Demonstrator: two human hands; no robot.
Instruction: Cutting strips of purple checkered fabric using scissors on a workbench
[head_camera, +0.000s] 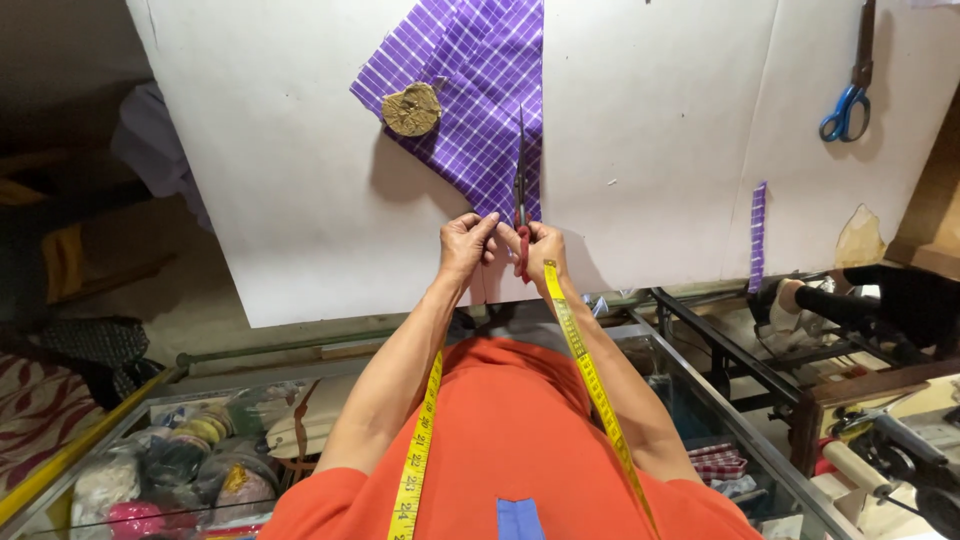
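A purple checked cloth (470, 90) lies on a white table (650, 150), reaching from the far edge down to my hands. My right hand (544, 248) grips red-handled scissors (520, 190) whose dark blades point away along the cloth's right edge. My left hand (466, 242) pinches the cloth's near corner just left of the scissors. A round tan disc (411, 109) rests on the cloth's left part. A yellow measuring tape (590, 380) hangs around my neck over an orange shirt.
Blue-handled scissors (848, 95) lie at the table's far right. A narrow purple cloth strip (758, 235) lies near the right front edge. Below the table stand a glass case with bundled goods (190, 460) and a sewing machine (880, 440) at right.
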